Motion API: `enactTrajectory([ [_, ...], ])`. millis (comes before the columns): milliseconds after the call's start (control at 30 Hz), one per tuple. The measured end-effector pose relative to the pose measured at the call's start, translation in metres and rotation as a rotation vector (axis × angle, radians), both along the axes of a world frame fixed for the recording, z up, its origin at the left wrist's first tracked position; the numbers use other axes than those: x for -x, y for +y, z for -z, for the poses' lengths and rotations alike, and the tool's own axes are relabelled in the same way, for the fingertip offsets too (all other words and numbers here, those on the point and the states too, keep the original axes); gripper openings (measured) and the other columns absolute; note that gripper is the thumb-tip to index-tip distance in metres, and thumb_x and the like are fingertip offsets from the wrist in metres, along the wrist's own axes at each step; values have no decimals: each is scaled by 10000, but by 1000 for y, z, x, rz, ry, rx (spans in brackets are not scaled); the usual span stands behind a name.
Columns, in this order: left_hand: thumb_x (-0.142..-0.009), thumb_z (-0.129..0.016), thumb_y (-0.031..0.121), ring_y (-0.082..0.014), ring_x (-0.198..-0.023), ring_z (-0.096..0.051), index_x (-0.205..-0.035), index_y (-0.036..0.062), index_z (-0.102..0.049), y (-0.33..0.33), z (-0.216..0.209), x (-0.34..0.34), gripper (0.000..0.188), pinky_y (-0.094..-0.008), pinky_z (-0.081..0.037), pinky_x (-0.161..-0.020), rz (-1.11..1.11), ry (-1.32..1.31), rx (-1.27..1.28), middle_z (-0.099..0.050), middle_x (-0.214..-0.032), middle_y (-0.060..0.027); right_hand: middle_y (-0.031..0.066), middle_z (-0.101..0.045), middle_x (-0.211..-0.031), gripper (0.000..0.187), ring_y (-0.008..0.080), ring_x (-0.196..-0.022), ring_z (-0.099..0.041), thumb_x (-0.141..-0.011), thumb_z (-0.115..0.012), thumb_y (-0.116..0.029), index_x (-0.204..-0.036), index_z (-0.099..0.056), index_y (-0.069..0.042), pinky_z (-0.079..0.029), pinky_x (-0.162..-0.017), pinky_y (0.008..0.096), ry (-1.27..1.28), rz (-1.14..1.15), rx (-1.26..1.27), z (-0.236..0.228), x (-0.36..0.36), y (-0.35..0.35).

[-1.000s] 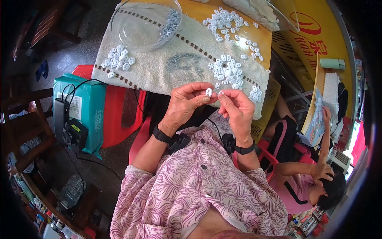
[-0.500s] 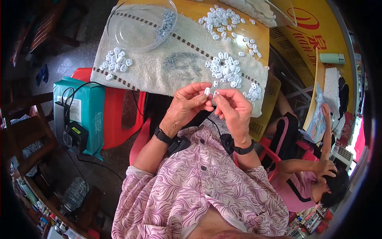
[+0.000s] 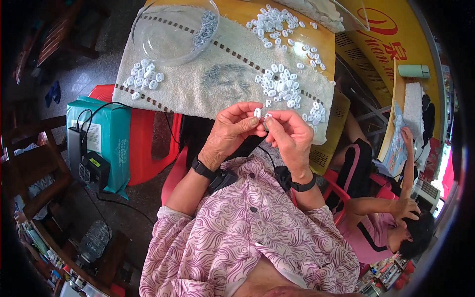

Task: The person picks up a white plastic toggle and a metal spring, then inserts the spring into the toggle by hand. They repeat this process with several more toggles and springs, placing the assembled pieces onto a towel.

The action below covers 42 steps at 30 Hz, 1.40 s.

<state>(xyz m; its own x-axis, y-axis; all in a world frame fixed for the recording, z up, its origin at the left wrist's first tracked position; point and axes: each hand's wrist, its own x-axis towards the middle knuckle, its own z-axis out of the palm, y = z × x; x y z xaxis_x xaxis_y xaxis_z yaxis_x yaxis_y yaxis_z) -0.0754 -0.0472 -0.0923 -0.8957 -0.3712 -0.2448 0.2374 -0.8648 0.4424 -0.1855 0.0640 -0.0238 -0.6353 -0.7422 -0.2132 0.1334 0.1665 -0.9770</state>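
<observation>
Over the near edge of the towel, my left hand (image 3: pixel 228 131) pinches a small white oval plastic piece (image 3: pixel 257 113) with holes in it, between thumb and fingers. My right hand (image 3: pixel 293 141) is closed beside it, fingertips nearly touching the left ones. A small white bit shows at the right fingertips, too small to name. Just beyond the hands lies a heap of similar white pieces (image 3: pixel 282 86) on the beige towel (image 3: pixel 183 91). A patch of thin grey metal bits (image 3: pixel 225 78) is spread on the towel, left of that heap.
A clear round bowl (image 3: pixel 166 60) with more grey bits stands at the far left. White pieces also form a left pile (image 3: pixel 143 75) and a far pile (image 3: pixel 274 24). Left of the table are a red stool (image 3: pixel 153 143) and teal package (image 3: pixel 116 153). Another person (image 3: pixel 371 218) sits at right.
Hardly anything differs. My right fingertips have shifted very slightly; my left hand keeps its pinch on the white oval piece.
</observation>
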Motion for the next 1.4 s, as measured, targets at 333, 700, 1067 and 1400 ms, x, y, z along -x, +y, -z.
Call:
enactTrajectory([
  [333, -889, -621, -1, -142, -827, -656, -1175, -21, -585, 1, -7, 0, 290, -271, -567, -762, -25, -136, 220, -658, -960, -81, 64, -675, -784, 103, 69, -655, -631, -891, -616, -14, -980, -620, 37, -501, -550, 185, 82, 5, -38, 3, 2, 3],
  [700, -869, -655, 5, -110, -843, -639, -1145, -23, -606, 1, -12, 0, 282, -250, -548, -781, -32, -219, 444, -657, -962, -49, 42, -670, -745, 116, 46, -586, -599, -884, -646, -61, -973, -639, 13, -443, -484, 167, 67, 25, -86, 4, 3, 2],
  [1067, -879, -643, 9, -119, -832, -641, -1149, -34, -600, 0, -13, 0, 277, -253, -547, -777, -16, -235, 427, -658, -970, -66, 33, -666, -762, 128, 48, -600, -600, -893, -629, -65, -988, -639, 19, -445, -491, 170, 16, 21, -85, 8, 6, 3],
  [1400, -884, -628, -7, -131, -852, -645, -1143, -45, -599, 4, -8, 1, 264, -258, -553, -785, -58, -179, 461, -665, -975, -87, 32, -665, -780, 126, 45, -605, -596, -899, -622, -54, -1003, -631, 17, -448, -498, 167, 56, -3, -40, 15, 3, 3],
])
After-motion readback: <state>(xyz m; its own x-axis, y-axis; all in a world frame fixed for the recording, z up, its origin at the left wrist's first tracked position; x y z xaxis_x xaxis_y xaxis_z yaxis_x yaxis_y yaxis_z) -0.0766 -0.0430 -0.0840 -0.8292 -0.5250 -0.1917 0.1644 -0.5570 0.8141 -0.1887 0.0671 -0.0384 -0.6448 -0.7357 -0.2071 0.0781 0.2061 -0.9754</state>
